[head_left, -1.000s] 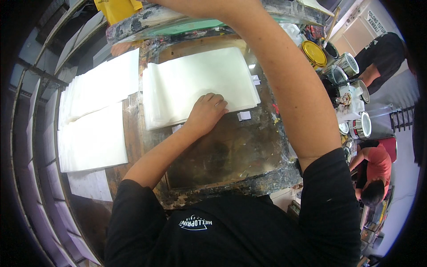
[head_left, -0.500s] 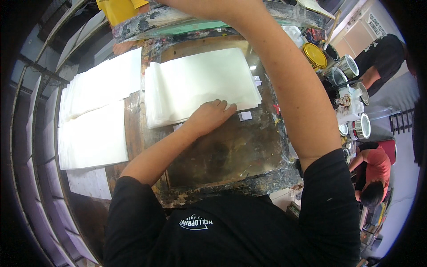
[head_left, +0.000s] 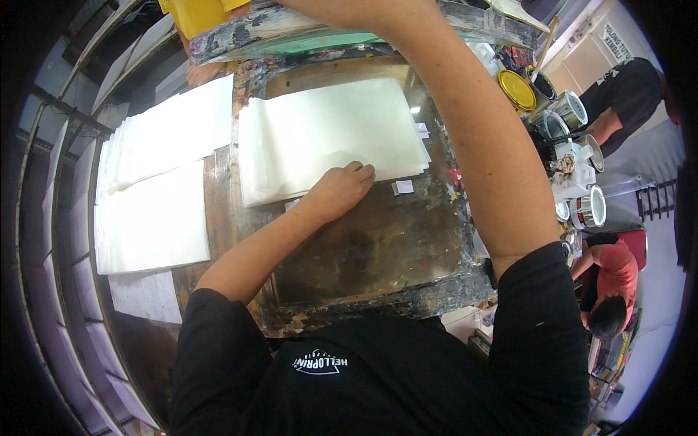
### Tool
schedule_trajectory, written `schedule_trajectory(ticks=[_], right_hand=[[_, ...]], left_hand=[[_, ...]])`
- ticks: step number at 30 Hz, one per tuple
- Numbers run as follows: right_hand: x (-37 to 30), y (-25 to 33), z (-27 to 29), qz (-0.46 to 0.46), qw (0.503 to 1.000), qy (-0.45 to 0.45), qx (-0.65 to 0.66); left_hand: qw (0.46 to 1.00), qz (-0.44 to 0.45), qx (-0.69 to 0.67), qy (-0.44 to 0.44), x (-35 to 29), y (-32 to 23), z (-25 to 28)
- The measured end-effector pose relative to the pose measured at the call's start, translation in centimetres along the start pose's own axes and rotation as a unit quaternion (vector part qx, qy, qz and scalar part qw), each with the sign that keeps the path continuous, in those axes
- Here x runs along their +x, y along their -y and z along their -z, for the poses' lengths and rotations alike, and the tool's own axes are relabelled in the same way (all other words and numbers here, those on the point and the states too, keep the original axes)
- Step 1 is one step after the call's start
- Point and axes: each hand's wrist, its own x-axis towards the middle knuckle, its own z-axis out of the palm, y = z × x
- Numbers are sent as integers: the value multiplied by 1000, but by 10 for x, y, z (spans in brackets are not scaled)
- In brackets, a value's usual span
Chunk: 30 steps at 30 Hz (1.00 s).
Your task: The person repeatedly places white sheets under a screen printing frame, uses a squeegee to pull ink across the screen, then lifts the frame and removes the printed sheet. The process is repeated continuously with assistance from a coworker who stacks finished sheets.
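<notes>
My left hand (head_left: 343,190) is at the near edge of a stack of thin, off-white paper sheets (head_left: 327,134), its fingers curled together on that edge. How many sheets they pinch is hidden. The stack lies on a dark, paint-stained board (head_left: 363,254). My right arm reaches up to a raised screen frame (head_left: 283,33) with a paint-crusted edge. Only the base of my right hand (head_left: 349,11) shows at the picture's top edge; its fingers are out of sight. Small white paper tabs (head_left: 403,188) stick to the board beside the stack.
Two piles of white sheets (head_left: 156,221) lie on the left, beside a metal rack (head_left: 54,218). Several paint cans (head_left: 571,109) and a yellow lid (head_left: 516,91) crowd the right side. A person in yellow (head_left: 196,16) stands across the table; others are at the right.
My left hand has slid slightly left along the stack's near edge, and its fingers have drawn together. The hand of the person in yellow has shifted a little. My right arm stays raised.
</notes>
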Motion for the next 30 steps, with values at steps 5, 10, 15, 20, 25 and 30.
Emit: schedule_trajectory(ticks=[5, 10, 15, 20, 25, 30], right_hand=[[1, 0, -2, 0, 1000, 9, 2], [-6, 8, 14, -20, 999, 35, 17], [1, 12, 4, -43, 999, 27, -12], [1, -1, 1, -4, 1000, 12, 0], [1, -2, 0, 8, 1000, 6, 0], [-4, -1, 8, 20, 999, 25, 31]], left_hand=[[1000, -20, -4, -5, -3, -4, 2], [998, -16, -8, -64, -4, -11, 0], [993, -19, 2, -113, -5, -12, -8], [992, 47, -37, -112, 1, -10, -2], [972, 118, 25, -202, 10, 2, 16], [992, 4, -4, -128, 7, -17, -13]])
